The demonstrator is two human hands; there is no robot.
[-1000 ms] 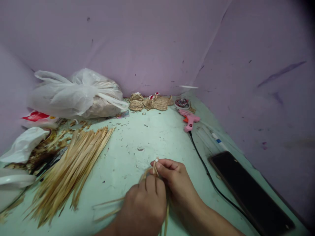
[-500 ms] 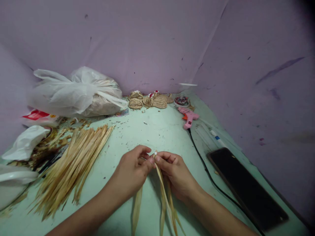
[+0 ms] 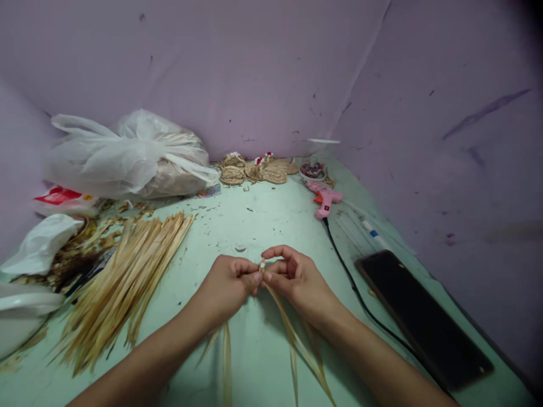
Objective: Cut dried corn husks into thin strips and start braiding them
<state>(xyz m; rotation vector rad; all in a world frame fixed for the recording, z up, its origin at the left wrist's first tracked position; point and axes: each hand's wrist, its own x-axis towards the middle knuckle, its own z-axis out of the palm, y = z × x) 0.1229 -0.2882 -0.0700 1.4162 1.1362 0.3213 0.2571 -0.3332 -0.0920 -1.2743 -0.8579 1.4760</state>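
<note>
My left hand [image 3: 231, 282] pinches the small top end of several pale dried leaf strips [image 3: 285, 321], near the middle of the view. A white piece [image 3: 262, 264] shows at that end, between the fingertips. My right hand [image 3: 299, 282] grips the same end from the right with thumb and fingers, its index finger curved above it. Loose strip ends hang down beneath both hands. To the left lies a thick bundle of dried strips [image 3: 127, 282] on the green table [image 3: 254, 220].
Along the back are a white plastic bag [image 3: 131, 158], woven straw pieces [image 3: 274, 169] and a small bowl [image 3: 313, 171]. A pink glue gun [image 3: 326, 198] with a black cord, a marker [image 3: 375, 233] and a dark phone-like slab [image 3: 424, 316] lie on the right.
The held end has shifted slightly left. My left fingers have closed in around it, while my right index finger has lifted above it. The hanging strips have swung and spread.
</note>
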